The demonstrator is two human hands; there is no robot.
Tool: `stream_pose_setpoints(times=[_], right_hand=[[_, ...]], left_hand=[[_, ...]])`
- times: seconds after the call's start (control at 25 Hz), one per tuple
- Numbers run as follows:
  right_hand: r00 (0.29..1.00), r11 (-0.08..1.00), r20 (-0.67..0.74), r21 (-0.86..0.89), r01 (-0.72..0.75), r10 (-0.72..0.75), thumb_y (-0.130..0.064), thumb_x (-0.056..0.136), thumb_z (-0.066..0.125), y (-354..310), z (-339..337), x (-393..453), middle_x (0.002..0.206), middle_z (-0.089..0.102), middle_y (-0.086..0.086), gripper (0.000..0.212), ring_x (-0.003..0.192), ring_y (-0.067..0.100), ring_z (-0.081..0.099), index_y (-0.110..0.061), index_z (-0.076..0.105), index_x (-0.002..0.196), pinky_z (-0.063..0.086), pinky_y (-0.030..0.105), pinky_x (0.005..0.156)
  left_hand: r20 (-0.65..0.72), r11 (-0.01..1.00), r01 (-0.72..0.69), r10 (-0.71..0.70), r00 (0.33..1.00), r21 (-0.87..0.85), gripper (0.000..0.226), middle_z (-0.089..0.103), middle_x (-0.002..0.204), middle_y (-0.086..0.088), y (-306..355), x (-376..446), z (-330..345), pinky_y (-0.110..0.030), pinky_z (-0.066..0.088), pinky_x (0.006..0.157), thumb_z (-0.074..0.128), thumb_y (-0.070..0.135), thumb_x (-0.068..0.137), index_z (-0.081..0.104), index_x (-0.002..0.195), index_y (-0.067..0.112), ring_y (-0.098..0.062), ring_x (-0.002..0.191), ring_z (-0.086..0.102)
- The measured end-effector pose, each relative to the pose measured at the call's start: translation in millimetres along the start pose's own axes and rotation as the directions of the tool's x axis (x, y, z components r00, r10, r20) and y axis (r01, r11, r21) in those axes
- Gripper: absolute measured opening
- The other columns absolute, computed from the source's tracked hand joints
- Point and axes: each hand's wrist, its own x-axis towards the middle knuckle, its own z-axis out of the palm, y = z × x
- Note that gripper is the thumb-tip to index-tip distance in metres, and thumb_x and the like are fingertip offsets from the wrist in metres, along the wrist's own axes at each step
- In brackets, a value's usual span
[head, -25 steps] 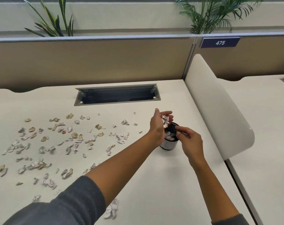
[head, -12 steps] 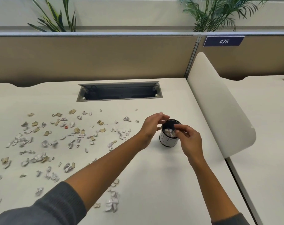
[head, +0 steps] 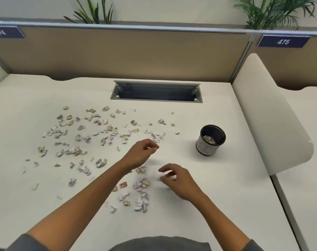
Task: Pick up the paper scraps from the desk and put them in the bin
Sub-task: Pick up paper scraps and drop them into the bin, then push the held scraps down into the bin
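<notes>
Both hands hover low over the cream tabletop (head: 217,196) near its front centre. The left hand (head: 139,156) has its fingers loosely curled, fingertips drawn toward the thumb; whether its grip pinches a scrap I cannot tell. The right hand (head: 179,182) sits at about 4 o'clock from the left, fingers relaxed and bent downward, its grip holding nothing visible.

The paper scraps (head: 85,138) lie scattered across the tabletop, mostly from 9 to 12 o'clock of the left hand, with a smaller cluster (head: 141,194) at 6 o'clock of it, just beside the right hand at its 9 o'clock.

The bin (head: 210,142), a small dark-rimmed cylinder, stands upright at 2 o'clock of the hands, apart from both, with scraps inside. A cable tray opening (head: 156,92) is set into the tabletop at 12 o'clock.
</notes>
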Motion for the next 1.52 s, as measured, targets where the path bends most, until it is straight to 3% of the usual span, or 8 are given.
stream_pose_setpoints(times=[0.16, 0.28, 0.48, 0.72, 0.96, 1.2, 1.32, 1.52], right_hand=[[0.941, 0.952, 0.311, -0.225, 0.208, -0.132, -0.051, 0.079, 0.075, 6, 33, -12, 0.123, 0.049, -0.020, 0.047, 0.102, 0.001, 0.056, -0.039, 0.057, 0.121, 0.055, 0.023, 0.084], [0.894, 0.831, 0.388, -0.404, 0.382, -0.222, -0.068, 0.073, 0.068, 10, 52, -18, 0.136, 0.037, -0.023, 0.064, 0.114, 0.000, 0.047, -0.044, 0.049, 0.129, 0.050, 0.024, 0.084], [0.875, 0.697, 0.340, -0.532, 0.481, -0.345, -0.048, 0.090, 0.061, 13, 72, -15, 0.135, 0.041, -0.006, 0.036, 0.117, 0.015, 0.046, -0.030, 0.057, 0.121, 0.052, 0.034, 0.078], [0.933, 0.857, 0.249, -0.386, 0.341, -0.259, -0.037, 0.095, 0.058, 17, 55, -13, 0.103, 0.055, -0.006, 0.016, 0.086, 0.012, 0.058, -0.023, 0.064, 0.100, 0.053, 0.033, 0.079], [0.988, 0.983, 0.056, -0.107, 0.150, -0.145, -0.033, 0.092, 0.067, 13, 21, -13, 0.092, 0.069, -0.013, 0.008, 0.090, 0.004, 0.065, -0.026, 0.071, 0.094, 0.054, 0.019, 0.078], [0.995, 0.993, -0.025, 0.069, 0.099, -0.097, -0.029, 0.091, 0.070, 8, 0, -13, 0.086, 0.073, -0.011, 0.004, 0.086, 0.005, 0.070, -0.025, 0.072, 0.088, 0.052, 0.014, 0.072], [0.995, 0.988, -0.055, 0.120, 0.095, -0.089, -0.028, 0.090, 0.071, 6, -10, -12, 0.086, 0.074, -0.010, 0.004, 0.082, 0.005, 0.071, -0.026, 0.073, 0.088, 0.052, 0.013, 0.072], [0.984, 0.969, -0.159, 0.221, 0.109, -0.075, -0.021, 0.089, 0.073, 4, -36, -5, 0.082, 0.076, -0.004, 0.004, 0.079, 0.011, 0.073, -0.021, 0.075, 0.092, 0.054, 0.016, 0.075]], left_hand=[[0.113, 0.943, -0.078, 0.043, 0.993, 0.324, 0.034, 0.057, 0.120, 0.015, -41, -30, -16, -0.025, 0.045, 0.092, 0.054, 0.008, 0.085, 0.061, 0.110, 0.030, -0.004, 0.115, 0.051], [0.296, 0.845, -0.189, 0.038, 0.954, 0.500, 0.049, 0.047, 0.126, 0.011, -60, -47, -23, -0.032, 0.042, 0.103, 0.054, 0.005, 0.079, 0.055, 0.122, 0.029, -0.004, 0.120, 0.043], [0.318, 0.835, -0.197, 0.028, 0.948, 0.513, 0.059, 0.037, 0.131, 0.012, -72, -60, -26, -0.034, 0.047, 0.097, 0.061, 0.014, 0.075, 0.049, 0.130, 0.031, -0.006, 0.124, 0.040], [0.292, 0.825, -0.193, 0.036, 0.956, 0.531, 0.063, 0.035, 0.127, 0.017, -79, -58, -19, -0.016, 0.042, 0.076, 0.075, 0.027, 0.072, 0.051, 0.130, 0.035, 0.000, 0.107, 0.045], [0.233, 0.814, -0.183, 0.061, 0.971, 0.551, 0.053, 0.043, 0.110, 0.014, -77, -54, -6, -0.024, 0.047, 0.080, 0.080, 0.035, 0.069, 0.063, 0.120, 0.034, -0.002, 0.098, 0.049], [0.175, 0.795, -0.171, 0.083, 0.981, 0.582, 0.013, 0.062, 0.099, 0.002, -68, -45, -7, -0.020, 0.048, 0.071, 0.074, 0.021, 0.081, 0.075, 0.094, 0.018, -0.010, 0.083, 0.058], [0.118, 0.833, -0.101, 0.043, 0.992, 0.544, 0.010, 0.074, 0.090, -0.001, -69, -42, -7, -0.008, 0.046, 0.063, 0.075, 0.011, 0.078, 0.077, 0.087, 0.014, -0.006, 0.074, 0.063], [0.060, 0.917, 0.024, -0.052, 0.997, 0.399, 0.012, 0.074, 0.074, 0.008, -62, -40, -12, -0.012, 0.051, 0.058, 0.076, 0.009, 0.072, 0.079, 0.075, 0.020, -0.001, 0.065, 0.067]])
